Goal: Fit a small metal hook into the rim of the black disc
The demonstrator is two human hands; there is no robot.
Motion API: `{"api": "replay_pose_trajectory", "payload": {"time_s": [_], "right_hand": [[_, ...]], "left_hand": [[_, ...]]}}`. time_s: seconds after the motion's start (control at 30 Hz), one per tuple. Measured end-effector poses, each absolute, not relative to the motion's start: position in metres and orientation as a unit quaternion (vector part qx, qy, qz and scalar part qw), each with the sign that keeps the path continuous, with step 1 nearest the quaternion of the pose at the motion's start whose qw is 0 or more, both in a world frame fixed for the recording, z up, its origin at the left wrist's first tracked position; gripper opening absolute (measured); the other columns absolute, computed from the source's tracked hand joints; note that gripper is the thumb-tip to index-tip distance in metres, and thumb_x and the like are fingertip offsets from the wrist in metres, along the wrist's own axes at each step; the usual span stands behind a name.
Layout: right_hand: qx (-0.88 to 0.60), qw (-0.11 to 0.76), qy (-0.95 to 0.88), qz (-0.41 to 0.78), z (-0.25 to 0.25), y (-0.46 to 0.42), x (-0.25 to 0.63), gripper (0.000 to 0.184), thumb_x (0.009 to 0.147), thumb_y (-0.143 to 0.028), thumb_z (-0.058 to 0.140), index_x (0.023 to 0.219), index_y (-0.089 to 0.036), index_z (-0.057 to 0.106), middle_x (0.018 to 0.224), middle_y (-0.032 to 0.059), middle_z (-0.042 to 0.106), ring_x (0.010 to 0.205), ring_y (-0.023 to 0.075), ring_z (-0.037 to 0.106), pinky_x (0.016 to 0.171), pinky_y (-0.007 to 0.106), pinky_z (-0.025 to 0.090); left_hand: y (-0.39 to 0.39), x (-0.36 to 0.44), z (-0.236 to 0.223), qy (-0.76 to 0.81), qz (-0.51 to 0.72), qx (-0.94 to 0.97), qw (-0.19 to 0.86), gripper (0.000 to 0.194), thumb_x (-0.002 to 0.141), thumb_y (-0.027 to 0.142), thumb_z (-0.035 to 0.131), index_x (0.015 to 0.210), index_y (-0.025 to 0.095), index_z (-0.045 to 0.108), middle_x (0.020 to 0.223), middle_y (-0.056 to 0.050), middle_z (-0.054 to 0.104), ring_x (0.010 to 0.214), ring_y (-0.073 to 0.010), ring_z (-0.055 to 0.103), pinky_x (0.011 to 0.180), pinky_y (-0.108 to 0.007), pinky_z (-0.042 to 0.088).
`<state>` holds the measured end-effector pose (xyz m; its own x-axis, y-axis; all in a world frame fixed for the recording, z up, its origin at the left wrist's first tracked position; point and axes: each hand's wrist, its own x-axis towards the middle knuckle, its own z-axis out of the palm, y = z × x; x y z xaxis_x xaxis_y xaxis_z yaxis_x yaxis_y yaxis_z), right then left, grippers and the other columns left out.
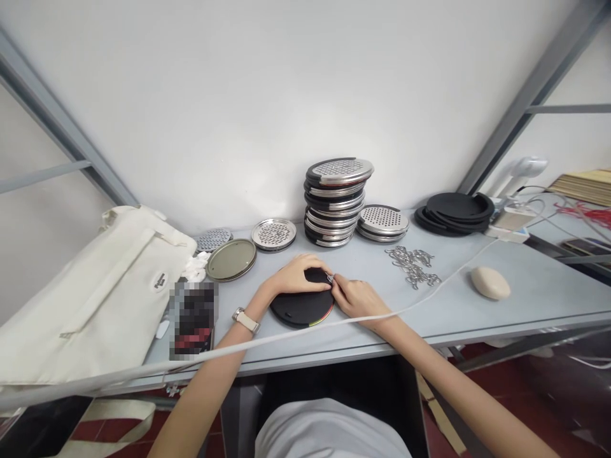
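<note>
A black round disc with a red, yellow and green strip along its rim lies on the table in front of me. My left hand curves over its far side, with fingertips and thumb closing at the right edge. There, a small silver metal clip shows between both hands. My right hand pinches at this clip, its fingers folded against the disc's edge. Part of the clip is hidden by the fingertips. To the right lies a loose pile of similar small metal clips.
Behind my hands stand a tall stack of round metal graters and a shorter stack. Black discs are piled at right, near a beige rounded object. A white cable crosses in front. A cream bag fills the left.
</note>
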<state>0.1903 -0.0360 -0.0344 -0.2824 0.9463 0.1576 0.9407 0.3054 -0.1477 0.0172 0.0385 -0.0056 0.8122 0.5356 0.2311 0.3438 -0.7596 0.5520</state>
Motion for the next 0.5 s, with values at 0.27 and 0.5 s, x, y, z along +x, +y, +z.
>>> {"api": "replay_pose_trajectory", "payload": {"time_s": [0.27, 0.5], "right_hand": [[-0.587, 0.095, -0.804, -0.004, -0.0376, -0.0352, 0.1911, 0.031, 0.091, -0.029, 0.020, 0.092, -0.016, 0.048, 0.069, 0.0043, 0.065, 0.055, 0.0127, 0.057, 0.052, 0.026, 0.021], [-0.581, 0.106, -0.807, -0.004, -0.0383, -0.0351, 0.1925, 0.029, 0.091, -0.028, 0.020, 0.088, -0.017, 0.047, 0.067, 0.0030, 0.064, 0.055, 0.0125, 0.057, 0.051, 0.026, 0.021]], "left_hand": [[0.0347, 0.0167, -0.0030, 0.251, 0.205, 0.918, 0.228, 0.025, 0.071, 0.037, 0.060, 0.092, 0.023, 0.060, 0.097, -0.001, 0.058, 0.099, -0.0175, 0.047, 0.094, -0.033, 0.029], [0.0362, 0.0176, -0.0045, 0.249, 0.208, 0.913, 0.247, 0.021, 0.071, 0.036, 0.060, 0.087, 0.021, 0.061, 0.097, -0.002, 0.058, 0.098, -0.0174, 0.047, 0.092, -0.033, 0.030]]}}
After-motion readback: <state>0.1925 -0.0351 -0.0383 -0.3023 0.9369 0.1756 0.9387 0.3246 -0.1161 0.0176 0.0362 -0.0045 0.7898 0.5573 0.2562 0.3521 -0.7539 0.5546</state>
